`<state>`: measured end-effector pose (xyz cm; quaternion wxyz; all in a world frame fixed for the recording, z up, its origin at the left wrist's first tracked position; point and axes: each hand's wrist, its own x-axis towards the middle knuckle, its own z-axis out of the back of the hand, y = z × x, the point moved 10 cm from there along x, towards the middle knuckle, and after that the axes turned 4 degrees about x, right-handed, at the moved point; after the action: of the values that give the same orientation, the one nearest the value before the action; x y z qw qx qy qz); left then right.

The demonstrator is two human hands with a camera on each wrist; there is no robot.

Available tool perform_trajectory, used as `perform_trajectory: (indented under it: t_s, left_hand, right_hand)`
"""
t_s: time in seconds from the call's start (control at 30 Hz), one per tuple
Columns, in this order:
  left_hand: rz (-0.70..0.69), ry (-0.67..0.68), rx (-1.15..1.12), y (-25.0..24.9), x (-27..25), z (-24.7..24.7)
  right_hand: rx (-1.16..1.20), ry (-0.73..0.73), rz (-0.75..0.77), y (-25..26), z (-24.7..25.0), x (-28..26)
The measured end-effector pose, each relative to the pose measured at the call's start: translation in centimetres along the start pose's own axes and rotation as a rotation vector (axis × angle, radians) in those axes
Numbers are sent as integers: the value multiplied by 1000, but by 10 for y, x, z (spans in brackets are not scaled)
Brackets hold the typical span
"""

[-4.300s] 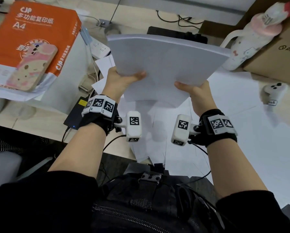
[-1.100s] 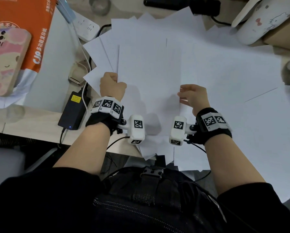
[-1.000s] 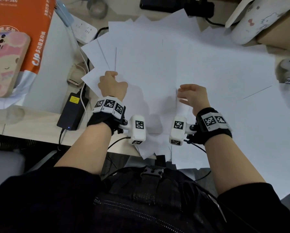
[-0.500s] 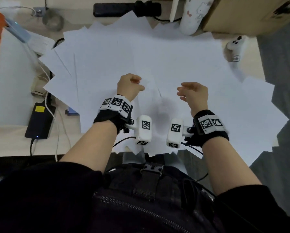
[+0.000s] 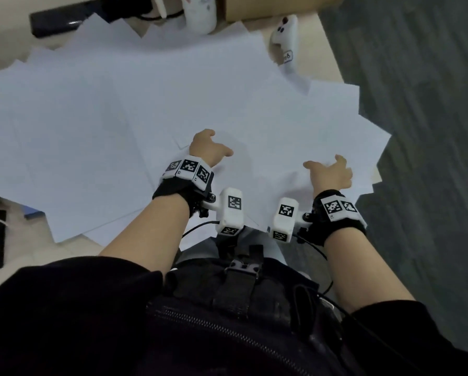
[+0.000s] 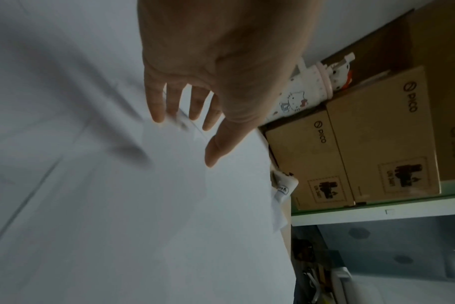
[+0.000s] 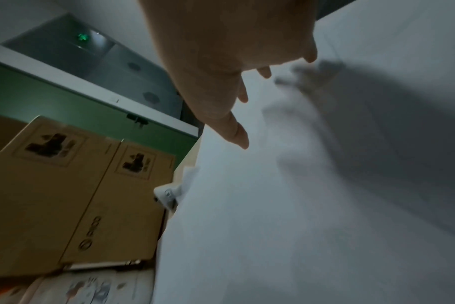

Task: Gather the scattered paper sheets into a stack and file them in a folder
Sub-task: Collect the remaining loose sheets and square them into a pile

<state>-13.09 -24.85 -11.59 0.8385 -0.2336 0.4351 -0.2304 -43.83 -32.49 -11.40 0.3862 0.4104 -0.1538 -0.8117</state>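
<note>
Many sheets [image 5: 173,99] lie fanned across the counter [image 5: 328,50], overlapping in a broad spread that runs from far off the left hand's side to past the right hand's side, with its long axis across the person's body. Both hands hover low over the near middle of that spread. The left hand [image 5: 205,149] has its fingers loosely extended and apart, fingertips [image 6: 159,115] just above or touching a sheet edge; which of the 2 cannot be told. The right hand [image 5: 330,172] is also splayed, fingers relaxed, holding nothing, close over the sheets at the spread's right part.

No folder shows in any view.

The spread reaches much farther out from the left hand than from the right, and forward of both hands toward a bottle [image 5: 200,14], a box [image 5: 254,6] and a white controller [image 5: 285,42] at the counter's far side. On the right hand's side the sheets overhang the counter edge above the floor [image 5: 417,131]. Gathering likely means sweeping inward from both ends; the right hand is nearer the overhanging sheets, which seem the likeliest to slip off.
</note>
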Motion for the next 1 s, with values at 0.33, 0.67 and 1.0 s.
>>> perform_trajectory:
  t_s: [0.33,0.67,1.0]
  left_hand:
    - [-2,-72,447,-32,17,-37]
    - [-20,-148,459,-49,30,-34]
    - [-86,-120,474,-58,46,-37]
  right_hand:
    - [-72,-14,-55,-17,39,46]
    - [-77,-51,-106,-24,47,55]
    - [324,-140,12,-28,47,37]
